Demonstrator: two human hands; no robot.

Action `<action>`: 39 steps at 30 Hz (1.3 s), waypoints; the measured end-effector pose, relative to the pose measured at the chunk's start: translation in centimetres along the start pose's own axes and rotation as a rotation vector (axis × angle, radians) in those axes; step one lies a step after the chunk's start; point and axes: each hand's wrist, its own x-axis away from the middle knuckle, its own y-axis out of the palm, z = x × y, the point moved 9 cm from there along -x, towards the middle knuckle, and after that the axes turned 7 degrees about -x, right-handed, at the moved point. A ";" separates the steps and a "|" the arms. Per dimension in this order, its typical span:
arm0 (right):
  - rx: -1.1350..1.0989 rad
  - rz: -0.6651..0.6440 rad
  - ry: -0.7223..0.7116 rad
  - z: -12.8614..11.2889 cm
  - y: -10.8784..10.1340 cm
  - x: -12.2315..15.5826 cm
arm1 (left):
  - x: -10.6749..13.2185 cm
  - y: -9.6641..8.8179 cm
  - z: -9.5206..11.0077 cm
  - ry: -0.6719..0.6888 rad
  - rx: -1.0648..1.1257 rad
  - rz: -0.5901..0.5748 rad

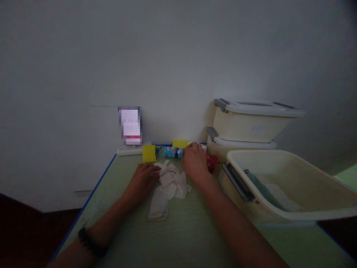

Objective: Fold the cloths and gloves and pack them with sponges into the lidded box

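Note:
A heap of crumpled white fabric [173,180] lies mid-table, with a flat folded piece [158,203] at its near side. My left hand [143,180] rests at the heap's left edge, fingers stretched and thumb apart, fingertips touching the cloth. Farther back, my right hand [195,158] reaches over the row of items, its fingers bent down on or near a whitish thing that they mostly hide. Just left of it lies a bottle with a blue label [173,152] on its side. A red packet [212,163] shows to the right of that hand.
A yellow block [149,153] and another yellow piece [180,143] sit near the wall. A lit phone [131,125] stands upright at back left. Two lidded bins [248,126] are stacked at back right. Before them, an open cream bin [315,216] holds greenish cloth [262,190].

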 end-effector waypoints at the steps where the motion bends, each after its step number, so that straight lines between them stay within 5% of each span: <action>1: 0.023 -0.007 0.030 0.2 0.0 -1.0 | 0.0 -0.2 0.0 0.006 0.006 0.023; 7: 0.081 -0.160 0.151 2.4 2.5 -5.7 | 0.3 -0.6 -0.3 -0.009 0.052 0.097; 14: 0.092 -0.168 0.208 3.8 4.0 -5.2 | 0.3 -0.5 0.0 -0.020 0.084 0.077; 22: -0.079 0.156 -0.023 0.2 -1.5 -2.8 | 0.4 -0.7 0.5 -0.015 0.116 0.057; 26: -0.521 0.464 -0.291 -2.9 -5.7 0.1 | 0.5 -0.8 0.9 -0.012 0.136 0.056; 29: -0.788 0.457 -0.417 -3.9 -6.5 3.0 | 0.7 -0.9 1.4 -0.020 0.150 0.083; 32: -1.058 0.295 -0.375 -3.3 -4.5 5.4 | 1.1 -1.2 2.8 0.022 0.205 0.133; 36: -1.451 0.070 -0.106 -0.9 0.6 7.2 | 1.2 -0.9 4.6 0.111 0.293 0.137; 39: -1.516 -0.010 -0.077 -0.4 2.5 7.6 | 0.8 -0.4 4.6 0.092 0.316 0.086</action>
